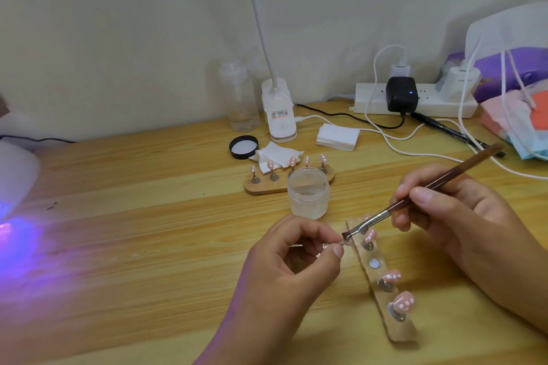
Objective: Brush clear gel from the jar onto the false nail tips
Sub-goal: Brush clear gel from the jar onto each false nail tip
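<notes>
Pink false nail tips [404, 301], each dotted with white, sit on small metal pegs along the near wooden holder [397, 333], which lies on the wooden table [148, 216] at lower right. 1 round magnet spot [374, 263] in the middle of that row stands bare. Just beyond the holder's far end, the open jar of clear gel [308, 192] stands upright, frosted and see-through. It is right in front of a far wooden holder [258, 188] carrying 5 more pink tips.

Now the hands. The left hand [296, 255] is curled, thumb and forefinger pinching a tiny piece [341, 243] just left of the near holder's far end; it is too small to tell what it is. The right hand [444, 207] grips a brown-handled brush [415, 197] like a pen, fingers wrapped round the handle just above the metal ferrule. The dark bristles [346, 235] are down right against that pinched piece.

Farther back, a black lid [243, 147] lies upturned beside a crumpled white tissue [275, 157]. A white clip lamp base [280, 115] and a white power strip [370, 98] sit along the wall. Violet light spills across the table at far left.
</notes>
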### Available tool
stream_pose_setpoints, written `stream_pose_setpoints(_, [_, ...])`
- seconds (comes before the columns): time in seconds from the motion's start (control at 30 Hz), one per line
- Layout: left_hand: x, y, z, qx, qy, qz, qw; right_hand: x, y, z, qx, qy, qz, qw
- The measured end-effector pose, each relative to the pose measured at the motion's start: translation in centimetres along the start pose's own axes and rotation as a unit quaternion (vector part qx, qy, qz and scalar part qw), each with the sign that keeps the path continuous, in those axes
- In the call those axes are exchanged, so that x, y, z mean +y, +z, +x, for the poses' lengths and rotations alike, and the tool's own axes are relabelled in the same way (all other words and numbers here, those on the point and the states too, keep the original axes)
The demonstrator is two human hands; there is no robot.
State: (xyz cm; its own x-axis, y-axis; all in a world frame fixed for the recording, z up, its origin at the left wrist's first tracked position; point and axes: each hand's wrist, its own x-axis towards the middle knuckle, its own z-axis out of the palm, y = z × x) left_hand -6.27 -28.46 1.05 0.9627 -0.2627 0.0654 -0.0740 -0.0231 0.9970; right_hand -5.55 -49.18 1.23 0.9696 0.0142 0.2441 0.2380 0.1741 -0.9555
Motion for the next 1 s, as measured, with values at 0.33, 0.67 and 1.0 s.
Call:
stream_pose_setpoints(0.33, [-0.24,0.05,0.08,-0.004,0.002,-0.002,1.000,0.15,-0.62,0.15,0.014,-0.016,0.032,0.999])
stream_pose_setpoints(0.67, [-0.09,-0.12,0.02,-0.016,-0.011,-0.009,1.000,0.44,-0.78,0.29,0.035,-0.014,-0.012,0.999])
stream_pose_setpoints(1.0, [0.00,-0.11,0.00,-0.011,-0.007,-0.006,1.000,0.16,-0.51,0.24,-0.019,-0.026,0.051,0.998])
